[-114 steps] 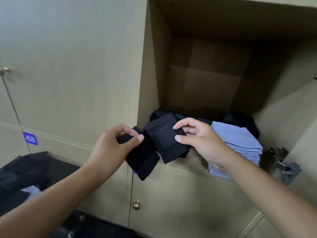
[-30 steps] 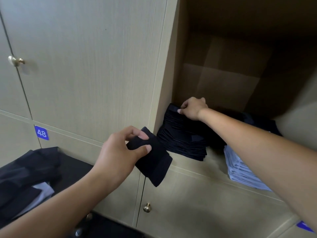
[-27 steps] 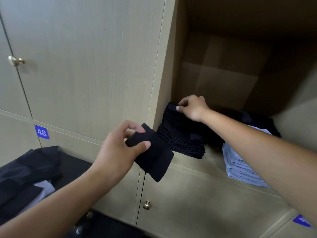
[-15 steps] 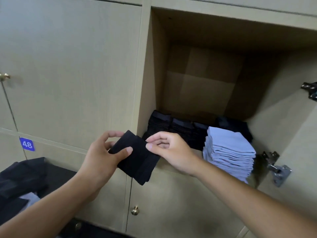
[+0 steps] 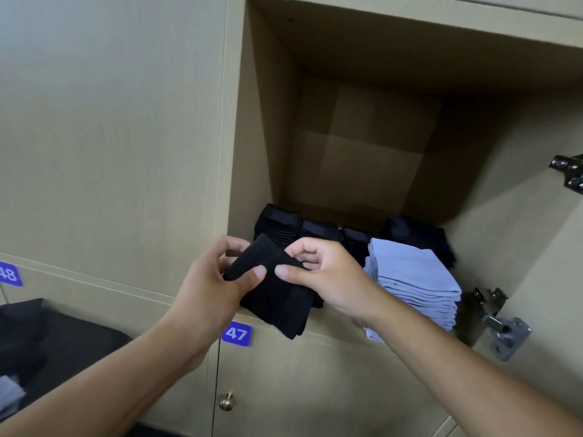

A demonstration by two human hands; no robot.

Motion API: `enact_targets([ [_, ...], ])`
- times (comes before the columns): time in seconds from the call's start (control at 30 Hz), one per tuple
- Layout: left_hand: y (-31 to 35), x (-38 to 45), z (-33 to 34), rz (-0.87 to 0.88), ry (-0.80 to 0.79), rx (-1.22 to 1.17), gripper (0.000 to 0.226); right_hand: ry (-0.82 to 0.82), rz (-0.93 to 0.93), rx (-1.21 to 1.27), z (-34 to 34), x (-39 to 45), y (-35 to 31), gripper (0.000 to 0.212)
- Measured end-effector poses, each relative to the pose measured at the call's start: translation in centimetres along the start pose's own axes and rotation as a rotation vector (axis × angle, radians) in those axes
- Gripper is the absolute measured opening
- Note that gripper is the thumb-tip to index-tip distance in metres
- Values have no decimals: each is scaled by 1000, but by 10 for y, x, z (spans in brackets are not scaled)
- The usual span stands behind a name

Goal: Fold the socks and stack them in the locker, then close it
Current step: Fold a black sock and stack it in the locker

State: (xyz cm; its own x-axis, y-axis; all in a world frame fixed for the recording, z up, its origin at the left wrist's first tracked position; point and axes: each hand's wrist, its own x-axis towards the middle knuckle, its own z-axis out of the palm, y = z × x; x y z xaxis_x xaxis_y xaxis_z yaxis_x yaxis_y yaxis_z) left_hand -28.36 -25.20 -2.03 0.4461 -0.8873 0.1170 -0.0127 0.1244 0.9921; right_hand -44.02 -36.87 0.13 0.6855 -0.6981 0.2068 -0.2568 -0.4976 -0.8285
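Observation:
A folded black sock [image 5: 277, 298] is held just in front of the open locker [image 5: 362, 171], at its lower left corner. My left hand [image 5: 211, 285] grips its left end, thumb on top. My right hand [image 5: 328, 275] pinches its right end between thumb and fingers. Inside the locker, stacks of black socks [image 5: 284, 225] line the back of the floor. A stack of light blue socks [image 5: 413, 279] sits at the front right.
The locker's door hangs open to the right, with metal hinges [image 5: 504, 329] on its inner side. Closed locker doors surround it, with blue tags 47 [image 5: 236, 333] and 48 [image 5: 9, 274] and a brass knob [image 5: 226, 402]. Dark clothing [image 5: 38, 335] lies at lower left.
My right hand left the black stack inside the locker, came back out and took hold of the sock that my left hand was holding. The view shifted left and down.

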Motion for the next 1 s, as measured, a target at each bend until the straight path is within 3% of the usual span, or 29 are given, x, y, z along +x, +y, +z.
enact_targets([
  [0.13, 4, 6, 6, -63, -59, -19, 9, -16, 15, 119, -12, 5, 6, 15],
  [0.27, 10, 8, 7, -114, -100, -54, 27, -16, 37, 173, -20, 6, 3, 17],
  [0.37, 12, 10, 5, -107, -88, 1, 37, 84, 22, 176, -26, 5, 3, 18],
  [0.5, 16, 7, 1, -162, -59, 28, 53, 204, -121, 204, -34, -2, -4, 10],
  [0.67, 14, 4, -8, -357, -135, -53, 75, 16, -252, 27, -31, -17, -22, 13],
  [0.73, 14, 1, -8, -386, -166, -130, 68, -40, -279, -10, -31, -22, -27, 15],
  [0.87, 19, -6, -8, -340, -169, -293, 27, -115, -269, -26, -36, -29, -34, 22],
  [1.0, 21, -8, -11, -266, -210, -369, 26, -179, -220, -110, -38, -31, -30, 29],
])
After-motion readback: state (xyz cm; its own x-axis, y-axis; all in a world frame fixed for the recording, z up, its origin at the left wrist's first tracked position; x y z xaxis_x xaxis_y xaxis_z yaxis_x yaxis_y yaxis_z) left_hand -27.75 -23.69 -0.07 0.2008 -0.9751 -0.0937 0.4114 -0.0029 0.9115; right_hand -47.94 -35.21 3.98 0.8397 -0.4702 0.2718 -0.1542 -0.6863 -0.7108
